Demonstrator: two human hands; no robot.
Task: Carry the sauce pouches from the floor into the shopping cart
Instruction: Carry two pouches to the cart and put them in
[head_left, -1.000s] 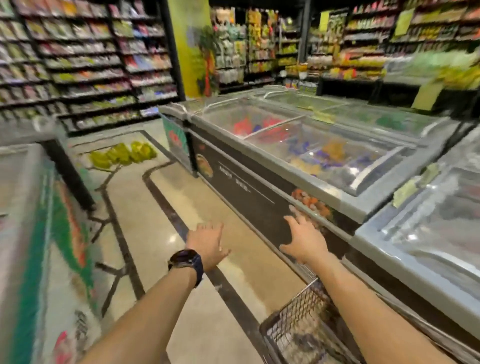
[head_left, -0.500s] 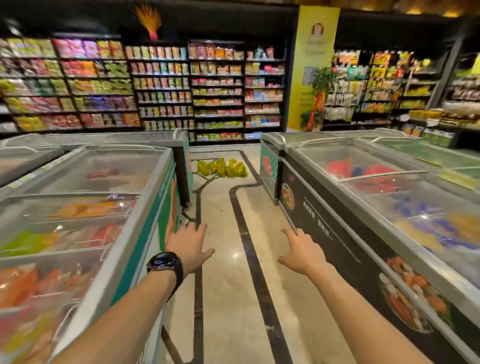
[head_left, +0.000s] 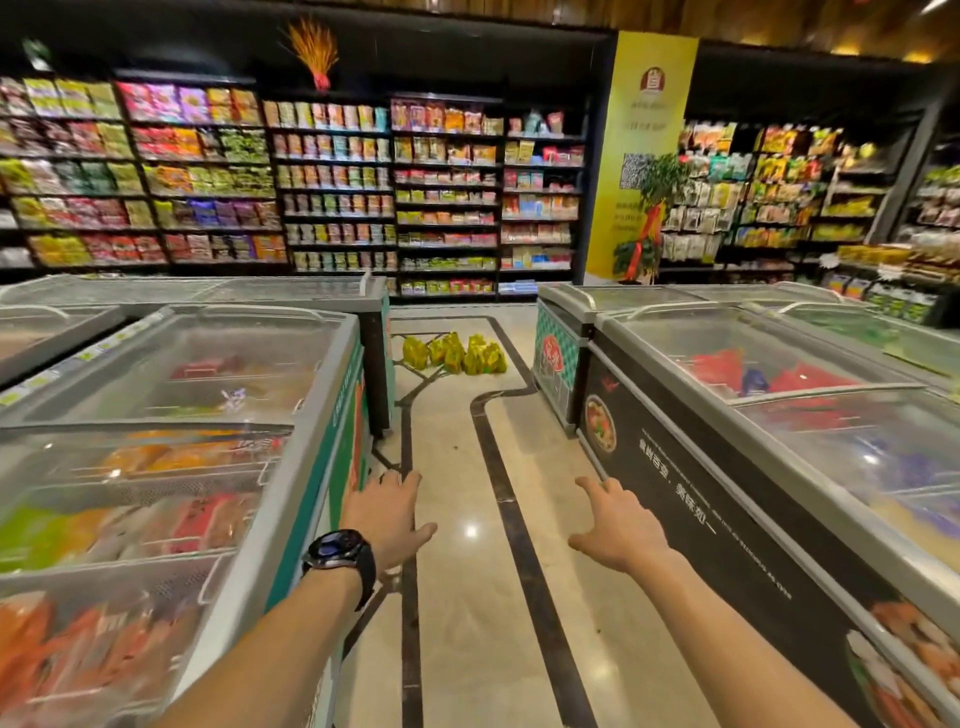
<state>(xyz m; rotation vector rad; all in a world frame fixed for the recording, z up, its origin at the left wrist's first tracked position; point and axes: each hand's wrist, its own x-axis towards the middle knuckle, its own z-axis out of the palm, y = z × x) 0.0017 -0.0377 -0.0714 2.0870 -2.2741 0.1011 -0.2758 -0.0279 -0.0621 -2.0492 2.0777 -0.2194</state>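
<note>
On the left, the chest freezer (head_left: 171, 415) with its glass lids crowds the aisle. The left hand (head_left: 387, 512), a dark watch (head_left: 337, 553) on its wrist, hangs just beside the freezer's green side panel, its grip spread and holding nothing. A careless stride could, I judge, knock the knuckles or the watch against the freezer corner ahead. Down the middle, the polished floor (head_left: 457, 597) throws back a bright reflection and looks slick enough for a hurried step to slip. The sauce pouches (head_left: 454, 355), yellow and bunched in a loose cluster, sit on that floor at the far end of the aisle, between the ends of the two freezer rows and well apart from both hands, so nothing is within reach yet. Soft and many, they would likely slide out of an overfull armful, or topple into one another if one is pulled out roughly. The right hand (head_left: 615, 527) reaches forward, its grip likewise spread and empty, near the black front of the right freezer (head_left: 779, 441). The shopping cart is not in view, so each load means a carry through this narrow gap, where a pouch could catch on a freezer edge and drop.
</note>
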